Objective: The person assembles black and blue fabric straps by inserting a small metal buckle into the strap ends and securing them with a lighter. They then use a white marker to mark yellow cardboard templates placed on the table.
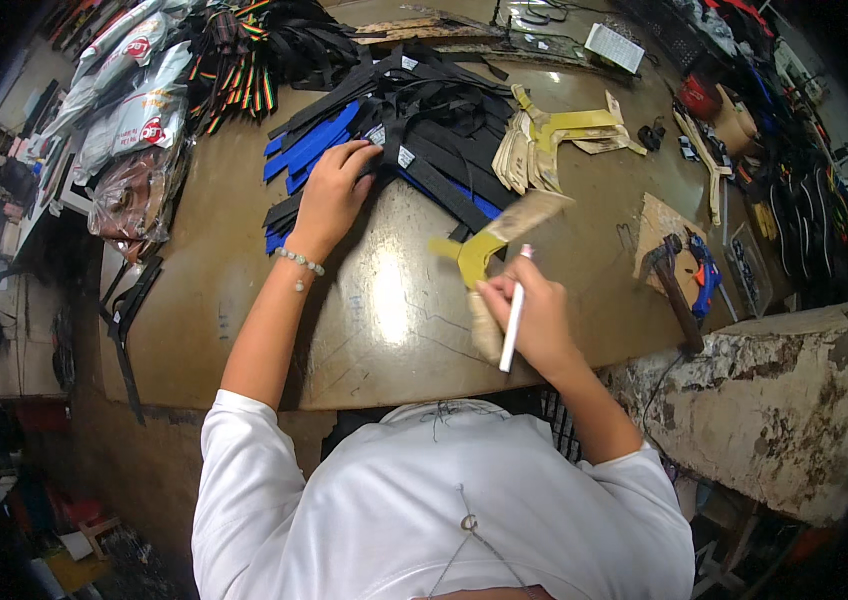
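Right hand [536,318] holds template [492,243], left [332,192] on strips [414,130]

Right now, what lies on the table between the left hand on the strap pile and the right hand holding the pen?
In the head view, only bare brown table separates the left hand from the right hand; the yellowish cutout juts up from the right hand's grip.

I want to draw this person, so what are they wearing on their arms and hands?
Both arms come out of short white sleeves and are bare below them. The left hand has no glove, and its wrist wears a bracelet of small pale beads. The right hand is bare too, with no bracelet, watch or ring visible.
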Demonstrator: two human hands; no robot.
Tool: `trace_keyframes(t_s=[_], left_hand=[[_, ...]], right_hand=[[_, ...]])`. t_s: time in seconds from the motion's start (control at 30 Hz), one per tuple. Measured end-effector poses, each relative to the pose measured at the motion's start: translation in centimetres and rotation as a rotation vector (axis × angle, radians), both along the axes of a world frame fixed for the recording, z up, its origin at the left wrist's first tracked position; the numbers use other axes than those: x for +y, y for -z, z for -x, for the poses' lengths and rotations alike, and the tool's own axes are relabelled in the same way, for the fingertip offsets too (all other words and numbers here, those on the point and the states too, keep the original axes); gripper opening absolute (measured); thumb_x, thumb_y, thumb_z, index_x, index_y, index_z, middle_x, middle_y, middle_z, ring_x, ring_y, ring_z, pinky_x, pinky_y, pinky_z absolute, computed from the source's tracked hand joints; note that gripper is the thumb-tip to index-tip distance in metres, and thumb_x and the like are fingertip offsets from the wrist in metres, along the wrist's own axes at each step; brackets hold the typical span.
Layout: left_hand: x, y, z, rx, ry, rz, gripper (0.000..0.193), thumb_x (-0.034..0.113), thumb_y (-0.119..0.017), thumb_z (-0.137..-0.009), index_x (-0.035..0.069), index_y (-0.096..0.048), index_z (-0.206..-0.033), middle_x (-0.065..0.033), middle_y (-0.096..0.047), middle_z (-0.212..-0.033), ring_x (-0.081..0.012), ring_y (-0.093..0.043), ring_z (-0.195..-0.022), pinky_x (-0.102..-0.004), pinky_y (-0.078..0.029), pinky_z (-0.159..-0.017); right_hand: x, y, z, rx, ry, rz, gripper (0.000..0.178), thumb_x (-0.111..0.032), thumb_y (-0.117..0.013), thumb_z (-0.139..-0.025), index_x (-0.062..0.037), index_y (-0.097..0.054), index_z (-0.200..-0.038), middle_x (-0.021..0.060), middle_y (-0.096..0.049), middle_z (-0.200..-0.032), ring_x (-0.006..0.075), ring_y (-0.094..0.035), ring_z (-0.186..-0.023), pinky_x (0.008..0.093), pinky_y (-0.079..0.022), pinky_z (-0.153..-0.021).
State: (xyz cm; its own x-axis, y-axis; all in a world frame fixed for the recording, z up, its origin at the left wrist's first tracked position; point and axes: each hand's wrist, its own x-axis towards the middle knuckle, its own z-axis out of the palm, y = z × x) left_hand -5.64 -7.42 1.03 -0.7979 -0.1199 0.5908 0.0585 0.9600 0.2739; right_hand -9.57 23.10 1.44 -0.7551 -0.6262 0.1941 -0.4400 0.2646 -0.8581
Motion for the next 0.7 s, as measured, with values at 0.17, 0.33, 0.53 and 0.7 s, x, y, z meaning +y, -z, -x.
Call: trace_keyframes(t_s=[0.17, 0.33, 0.53, 0.7], left_hand=[[-0.3, -3.7, 1.1, -0.071, 0.048, -0.111, 0.034, 0.005, -0.071, -0.078, 0.006, -0.063, -0.111, -0.0142, -0.065, -0.099, -0.0309, -0.061, -0.093, -0.0382, -0.049, -0.084], [1.8, -7.6, -1.7, 0.096, -0.004, -0.194, 0.023, 0.008, -0.071, -0.081, 0.006, -0.069, -0.104, -0.0135, -0.064, -0.095, -0.0289, -0.063, -0.083, -0.0357, -0.05, -0.071], [8.0, -4.1, -7.8, -0.364, -0.141, -0.383, 0.024, 0.005, -0.068, -0.083, 0.005, -0.07, -0.106, -0.013, -0.065, -0.105, -0.0288, -0.062, -0.1, -0.0359, -0.049, -0.087], [8.7, -2.1, -10.3, -0.191, -0.147, -0.305, 0.021, 0.006, -0.064, -0.085, 0.003, -0.068, -0.107, -0.0134, -0.063, -0.111, -0.0316, -0.059, -0.105, -0.0369, -0.046, -0.091]], right_hand=[[-1.9, -1.0, -1.2, 0.231, -0.006, -0.229, 0.031, -0.024, -0.075, -0.082, -0.0054, -0.051, -0.077, 0.0109, -0.054, -0.066, 0.0307, -0.058, -0.059, 0.0399, -0.046, -0.053], [1.2, -1.8, 0.0, 0.347, -0.12, -0.35, 0.032, -0.026, -0.073, -0.082, -0.0029, -0.053, -0.092, 0.0139, -0.053, -0.085, 0.0332, -0.055, -0.08, 0.0419, -0.046, -0.07], [2.5, 0.5, -4.5, 0.267, -0.361, -0.19, 0.019, -0.001, -0.068, -0.081, -0.0001, -0.051, -0.088, 0.0196, -0.061, -0.112, 0.0346, -0.057, -0.098, 0.0415, -0.047, -0.083], [-0.2, 1.1, -4.2, 0.438, -0.422, -0.077, 0.017, 0.003, -0.059, -0.077, 0.0002, -0.051, -0.091, 0.0196, -0.059, -0.121, 0.0365, -0.056, -0.105, 0.0432, -0.047, -0.088]])
